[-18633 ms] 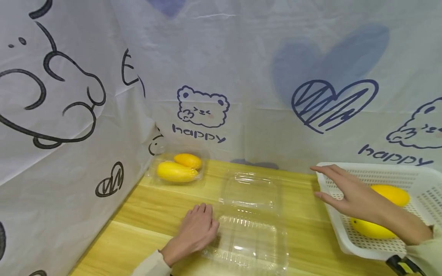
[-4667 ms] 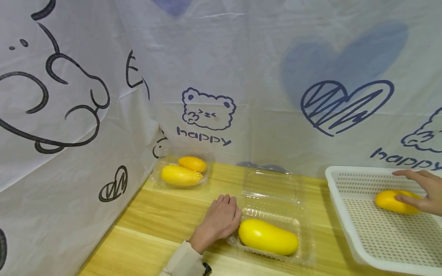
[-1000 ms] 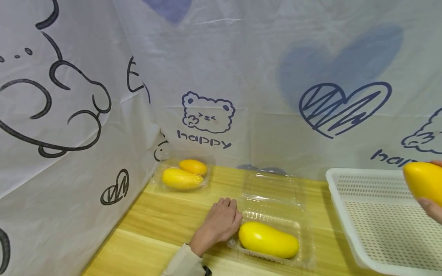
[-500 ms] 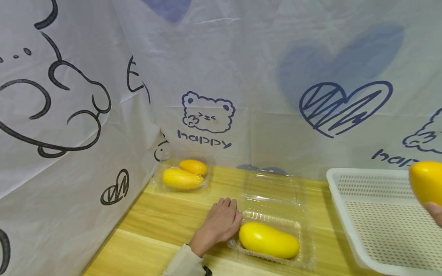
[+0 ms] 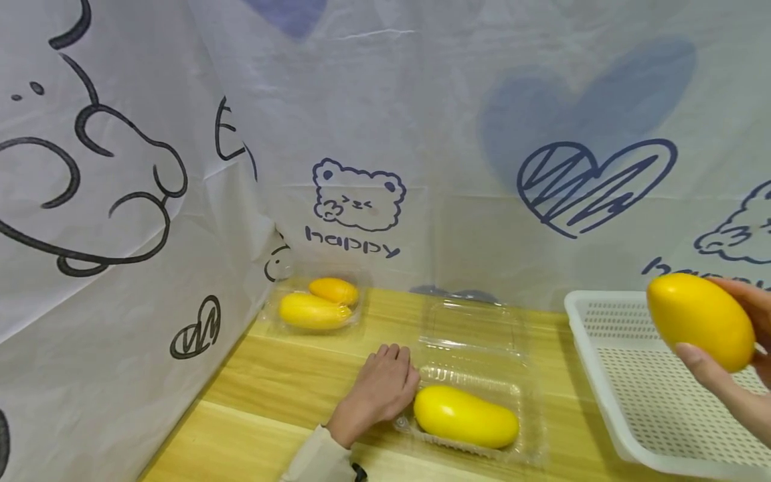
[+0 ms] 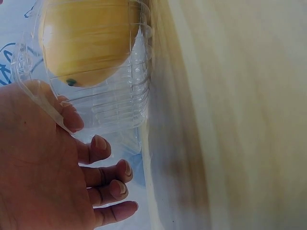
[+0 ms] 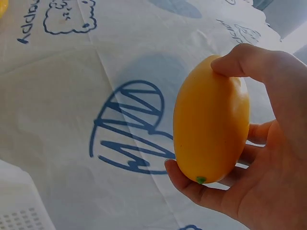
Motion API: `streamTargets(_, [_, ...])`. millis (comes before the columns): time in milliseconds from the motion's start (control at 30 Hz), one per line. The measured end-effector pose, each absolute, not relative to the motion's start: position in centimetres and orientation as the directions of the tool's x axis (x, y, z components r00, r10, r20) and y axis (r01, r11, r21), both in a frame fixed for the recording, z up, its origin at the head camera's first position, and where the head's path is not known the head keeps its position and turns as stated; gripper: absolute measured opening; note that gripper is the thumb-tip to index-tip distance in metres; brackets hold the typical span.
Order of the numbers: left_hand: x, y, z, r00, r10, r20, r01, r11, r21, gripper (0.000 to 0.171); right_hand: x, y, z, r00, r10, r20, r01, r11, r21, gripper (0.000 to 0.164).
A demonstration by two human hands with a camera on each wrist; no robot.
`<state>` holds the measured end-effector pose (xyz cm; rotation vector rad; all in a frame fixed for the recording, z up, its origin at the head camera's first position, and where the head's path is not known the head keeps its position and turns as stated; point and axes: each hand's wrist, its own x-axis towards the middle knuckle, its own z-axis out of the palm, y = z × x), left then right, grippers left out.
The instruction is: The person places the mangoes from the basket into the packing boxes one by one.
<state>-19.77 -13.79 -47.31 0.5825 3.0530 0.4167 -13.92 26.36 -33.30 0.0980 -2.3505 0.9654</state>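
My right hand grips a smooth orange-yellow mango, held in the air over the white basket's near left part. In the right wrist view, thumb and fingers curl round the mango, whose green stem spot faces down. At the left edge of an open clear plastic clamshell box is my left hand. The left wrist view has its thumb and a finger at the rim of the box, pinching it. A longer yellow mango lies in the box's base.
A white perforated basket stands at the right. At the back left, a clear box contains two yellow fruits. The open lid lies behind the base, towards the printed cloth wall.
My right hand has lifted the mango out of the basket and, over the last half second, brought it leftward into fuller view. The left hand has stayed at the box.
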Motion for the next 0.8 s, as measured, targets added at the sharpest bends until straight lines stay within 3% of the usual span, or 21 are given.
streamTargets(500, [-19.7,-13.9,-47.4,-0.930,0.365,0.044,0.363,0.894,0.261,0.030,-14.5,22.9,-33.6,-0.863,-0.050,0.503,-0.373,0.734,-0.568,0.090])
streamTargets(800, [-19.8,-13.9,-47.5,-0.927,0.369,0.070,0.374,0.889,0.264,0.027,-14.8,21.6,-34.2,-0.847,-0.114,0.519,-0.431,0.719,-0.545,0.088])
